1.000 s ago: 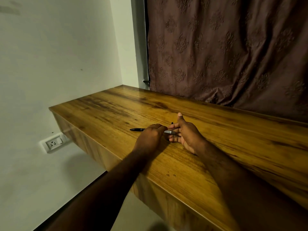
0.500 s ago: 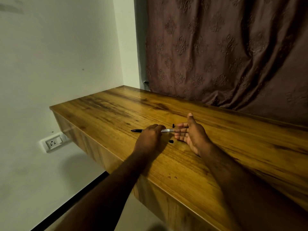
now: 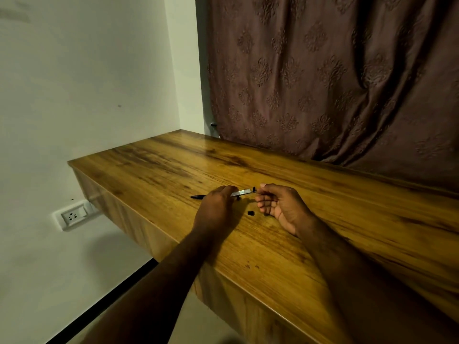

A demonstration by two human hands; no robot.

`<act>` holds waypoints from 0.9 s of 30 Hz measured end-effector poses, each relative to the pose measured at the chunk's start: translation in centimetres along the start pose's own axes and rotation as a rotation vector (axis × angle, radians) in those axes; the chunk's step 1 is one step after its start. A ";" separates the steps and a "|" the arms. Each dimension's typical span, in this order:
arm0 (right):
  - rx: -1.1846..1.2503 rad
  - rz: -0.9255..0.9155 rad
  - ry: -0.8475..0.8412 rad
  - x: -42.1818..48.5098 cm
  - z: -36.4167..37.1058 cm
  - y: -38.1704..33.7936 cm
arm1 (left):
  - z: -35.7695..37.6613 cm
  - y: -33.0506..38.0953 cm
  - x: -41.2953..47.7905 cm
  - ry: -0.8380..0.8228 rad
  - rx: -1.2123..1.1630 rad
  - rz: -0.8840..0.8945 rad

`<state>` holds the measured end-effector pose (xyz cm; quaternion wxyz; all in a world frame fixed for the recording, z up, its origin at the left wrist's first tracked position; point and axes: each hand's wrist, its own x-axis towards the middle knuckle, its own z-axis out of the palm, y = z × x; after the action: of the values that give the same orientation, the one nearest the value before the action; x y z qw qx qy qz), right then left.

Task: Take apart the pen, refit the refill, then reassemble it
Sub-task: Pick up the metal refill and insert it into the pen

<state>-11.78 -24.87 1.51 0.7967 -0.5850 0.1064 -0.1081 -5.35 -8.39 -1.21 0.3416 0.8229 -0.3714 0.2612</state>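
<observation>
The pen (image 3: 240,193) lies across the wooden desk (image 3: 347,219), its black tip pointing left and its silvery barrel end pointing right. My left hand (image 3: 216,207) is closed over the pen's middle and hides that part. My right hand (image 3: 280,207) rests on the desk, palm up, with curled fingers; its thumb and forefinger meet at the barrel's right end, where a thin refill seems to show. A small black pen part (image 3: 254,188) stands just behind that end. Another small black piece (image 3: 251,213) lies loose on the desk between my hands.
The desk's left edge (image 3: 82,167) drops off toward a white wall with a power socket (image 3: 73,216). A brown patterned curtain (image 3: 335,83) hangs behind the desk. The front edge (image 3: 223,276) runs under my forearms.
My right hand opened away from the pen, a small black piece came to lie on the desk, and now the fingers have curled back to the barrel's right end. My left hand stayed put.
</observation>
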 end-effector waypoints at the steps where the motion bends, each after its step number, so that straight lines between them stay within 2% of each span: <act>1: -0.005 -0.009 -0.002 0.0 0.0 0.0 | 0.0 0.0 0.0 0.001 0.002 -0.001; 14: -0.056 -0.141 0.008 0.1 -0.1 0.7 | -0.8 0.7 -0.1 0.002 -0.085 -0.009; 27: -0.283 -0.288 0.156 0.1 0.3 0.5 | -0.5 0.3 -0.2 -0.006 -0.041 -0.060</act>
<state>-11.59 -24.45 1.08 0.6723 -0.6900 0.0972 -0.2498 -5.84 -8.10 -0.96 0.3652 0.8272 -0.3528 0.2407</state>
